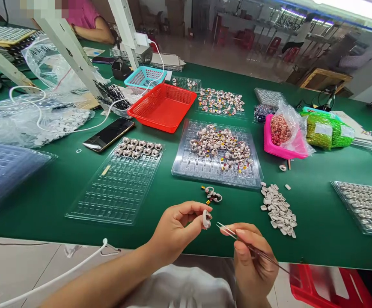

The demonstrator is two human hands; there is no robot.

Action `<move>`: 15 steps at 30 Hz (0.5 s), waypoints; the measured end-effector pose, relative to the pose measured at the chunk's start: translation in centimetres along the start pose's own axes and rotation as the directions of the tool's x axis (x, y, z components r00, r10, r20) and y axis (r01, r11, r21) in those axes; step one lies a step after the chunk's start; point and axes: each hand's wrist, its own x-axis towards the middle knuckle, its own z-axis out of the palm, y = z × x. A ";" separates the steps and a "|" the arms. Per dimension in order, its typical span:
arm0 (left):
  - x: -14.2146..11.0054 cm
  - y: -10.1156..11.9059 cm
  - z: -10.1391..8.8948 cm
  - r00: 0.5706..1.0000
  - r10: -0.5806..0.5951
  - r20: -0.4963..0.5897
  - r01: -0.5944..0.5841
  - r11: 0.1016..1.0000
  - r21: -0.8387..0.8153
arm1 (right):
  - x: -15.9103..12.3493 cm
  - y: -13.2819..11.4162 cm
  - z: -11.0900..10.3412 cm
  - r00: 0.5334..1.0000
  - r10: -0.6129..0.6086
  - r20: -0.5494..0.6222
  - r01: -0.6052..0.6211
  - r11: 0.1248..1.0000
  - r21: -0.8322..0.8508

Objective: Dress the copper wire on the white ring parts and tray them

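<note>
Between the thumb and fingers of my left hand (179, 229) is a small white ring-shaped plastic part (206, 219). My right hand (253, 256) grips a pair of tweezers (248, 245), whose slightly parted tips point at the white part without touching it. Just beyond my left hand lie a few similar parts (213, 194) with yellow tabs. A clear tray (216, 167) behind them carries a heap of such parts. To the right sits a pile of small white oval caps (278, 209). On the left, a clear slotted tray (108, 201) holds several finished-looking white pieces (137, 147) in its far rows.
A red basket (163, 107), a blue basket (145, 77) and a phone (108, 134) are at the back left. Pink trays (284, 147) with a bag stand right, beside green bags (328, 130). A filled tray (365, 205) lies far right. Another person's arm (92, 32) shows behind.
</note>
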 end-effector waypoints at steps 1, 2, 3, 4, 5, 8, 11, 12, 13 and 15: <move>-0.1 0.0 0.0 1.000 0.026 0.003 -0.026 0.999 0.026 | 0.0 0.1 0.3 1.000 -0.020 -0.002 0.020 1.000 -0.017; -0.1 0.0 0.0 0.999 0.050 0.008 -0.051 0.997 0.053 | 0.1 0.2 0.5 0.999 -0.035 -0.004 0.035 0.999 -0.036; -0.2 0.0 -0.1 0.997 0.073 0.013 -0.074 0.994 0.077 | 0.1 0.3 0.6 0.999 -0.045 -0.006 0.045 0.998 -0.052; -0.2 0.0 -0.1 0.995 0.094 0.015 -0.095 0.991 0.097 | 0.2 0.4 0.7 0.999 -0.052 -0.004 0.052 0.997 -0.060; -0.2 0.0 -0.2 0.994 0.111 0.016 -0.112 0.987 0.114 | 0.2 0.4 0.7 0.998 -0.055 0.000 0.055 0.997 -0.060; -0.2 -0.1 -0.2 0.989 0.145 0.013 -0.146 0.979 0.145 | 0.3 0.5 0.8 0.998 -0.054 0.026 0.055 0.998 -0.035; -0.1 -0.1 -0.3 0.987 0.158 0.013 -0.158 0.975 0.156 | 0.4 0.6 0.8 0.997 -0.056 0.050 0.058 0.998 -0.022; -0.1 -0.2 -0.3 0.987 0.161 0.014 -0.161 0.974 0.157 | 0.4 0.6 0.8 0.997 -0.057 0.055 0.059 0.998 -0.022; -0.1 -0.2 -0.3 0.987 0.162 0.015 -0.163 0.974 0.157 | 0.4 0.6 0.8 0.997 -0.057 0.059 0.058 0.998 -0.022; -0.1 -0.3 -0.4 0.987 0.161 0.017 -0.162 0.975 0.152 | 0.4 0.7 0.9 0.997 -0.051 0.063 0.052 0.998 -0.021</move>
